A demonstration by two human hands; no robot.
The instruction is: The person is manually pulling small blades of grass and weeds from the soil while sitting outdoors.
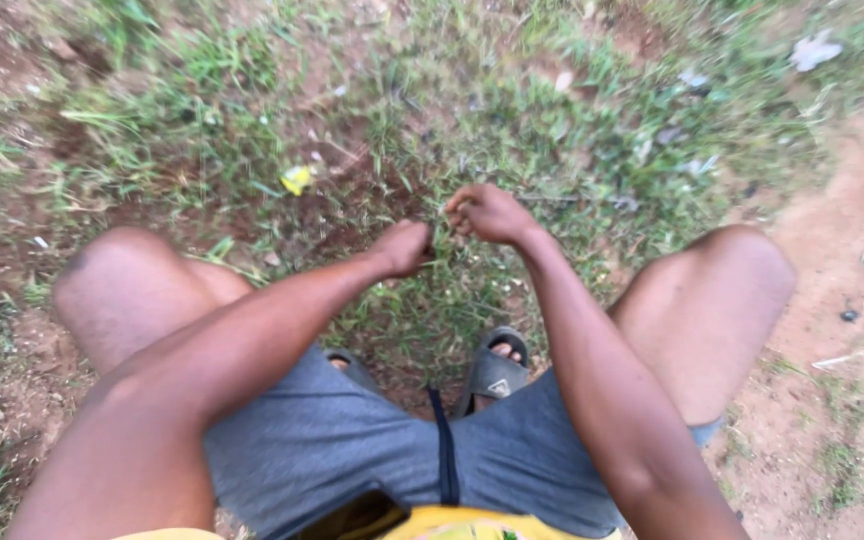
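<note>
Person squats; left hand (404, 247) & right hand (489, 213) both fisted tight on thin green grass blades (432, 262) low btwn knees. Risk: blades likely snap above roots, since grip's high

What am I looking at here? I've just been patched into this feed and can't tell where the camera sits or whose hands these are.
There is one picture, taken by a camera worn on a person's head and looking straight down. No machine is involved, just two bare hands. The person is squatting: bare knees at either side, grey shorts below, dark sandals between them. The left hand and right hand are closed, close together, low over a patch of grass growing from reddish soil. They seem to pinch thin grass blades, though blur hides the details. A small yellow scrap and pale litter lie nearby.
</note>
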